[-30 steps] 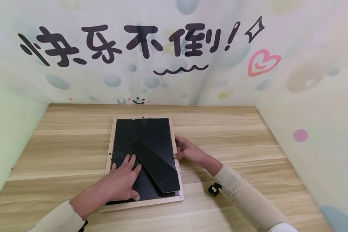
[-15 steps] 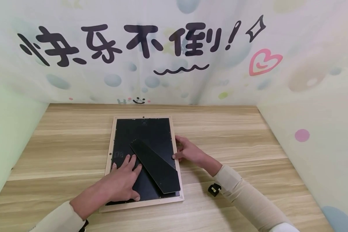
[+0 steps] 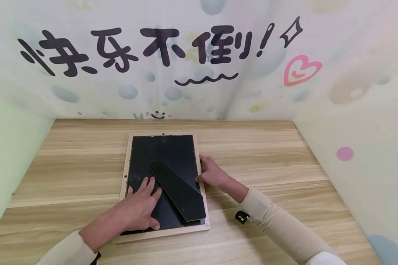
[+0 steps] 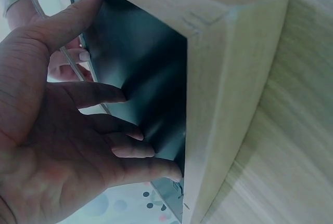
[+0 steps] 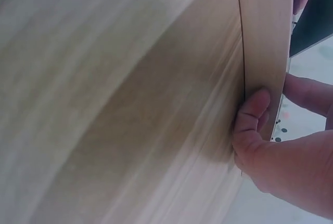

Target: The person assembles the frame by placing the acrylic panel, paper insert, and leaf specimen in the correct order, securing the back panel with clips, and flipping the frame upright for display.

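A picture frame with a pale wooden rim (image 3: 172, 232) lies face down on the table. Its black backing board (image 3: 177, 147) faces up, and a black easel stand (image 3: 180, 193) slants across it toward the lower right corner. My left hand (image 3: 137, 211) rests on the board's lower left with fingers spread; in the left wrist view the fingertips (image 4: 170, 169) touch the board. At the right side of the frame, my right hand (image 3: 215, 176) pinches the rim, thumb on top. The right wrist view shows a bent finger (image 5: 252, 117) against the rim's outer side.
The wood-grain table (image 3: 268, 154) runs back to a printed backdrop (image 3: 192, 99), with a pale wall (image 3: 358, 184) on the right. A small black object (image 3: 241, 217) shows beside the right forearm.
My right hand has shifted slightly left, its thumb farther over the rim. The left hand, the frame and the stand stay where they were.
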Tool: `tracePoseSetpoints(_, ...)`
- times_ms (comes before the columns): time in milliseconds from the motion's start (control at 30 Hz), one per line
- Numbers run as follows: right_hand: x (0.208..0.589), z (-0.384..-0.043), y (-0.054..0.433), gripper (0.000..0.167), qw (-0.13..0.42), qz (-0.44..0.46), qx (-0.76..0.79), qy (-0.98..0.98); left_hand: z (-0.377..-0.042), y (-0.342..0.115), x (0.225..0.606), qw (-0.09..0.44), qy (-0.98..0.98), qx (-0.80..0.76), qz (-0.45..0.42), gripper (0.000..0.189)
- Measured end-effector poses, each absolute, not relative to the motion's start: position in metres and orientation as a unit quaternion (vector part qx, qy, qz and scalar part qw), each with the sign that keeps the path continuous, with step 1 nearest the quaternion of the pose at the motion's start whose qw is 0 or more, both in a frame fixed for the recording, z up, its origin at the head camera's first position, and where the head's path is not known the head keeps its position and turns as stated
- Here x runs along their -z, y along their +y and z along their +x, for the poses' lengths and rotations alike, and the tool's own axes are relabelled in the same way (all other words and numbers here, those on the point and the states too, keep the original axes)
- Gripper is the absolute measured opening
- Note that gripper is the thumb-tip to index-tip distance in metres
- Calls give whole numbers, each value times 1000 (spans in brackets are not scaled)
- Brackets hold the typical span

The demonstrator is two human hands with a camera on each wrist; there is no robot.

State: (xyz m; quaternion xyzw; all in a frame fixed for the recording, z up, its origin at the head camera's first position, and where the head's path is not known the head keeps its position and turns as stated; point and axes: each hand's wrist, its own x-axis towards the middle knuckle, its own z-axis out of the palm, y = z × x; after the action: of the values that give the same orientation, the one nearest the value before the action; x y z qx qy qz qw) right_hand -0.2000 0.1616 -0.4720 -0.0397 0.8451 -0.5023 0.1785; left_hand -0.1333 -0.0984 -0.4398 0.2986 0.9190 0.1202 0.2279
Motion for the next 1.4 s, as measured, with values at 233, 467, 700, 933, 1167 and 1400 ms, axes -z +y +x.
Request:
tracePoseSetpoints(233, 470, -197, 158, 82, 173, -4, 476, 862, -133, -99, 440, 232, 920, -120, 294, 93)
tracePoseSetpoints(467, 470, -197, 161, 84, 179, -3, 481, 858, -132, -99, 440, 239, 918, -128, 289, 93)
tracePoseSetpoints(700, 472, -197, 164, 83, 182, -10, 489, 853, -132, -100, 438, 239, 919, -114, 292, 92)
tracePoseSetpoints(933, 472, -198, 166, 82, 177, -17, 498, 849, -133, -104, 432, 226, 919, -102, 307, 89)
tracePoseSetpoints(1167, 476, -199, 166, 76, 183, -58, 512, 838, -136, -118, 425, 164, 920, -123, 335, 70)
tracePoseSetpoints(1400, 472, -198, 166, 77, 187, -74, 514, 834, -148, -138, 413, 46, 942, -177, 282, 55)
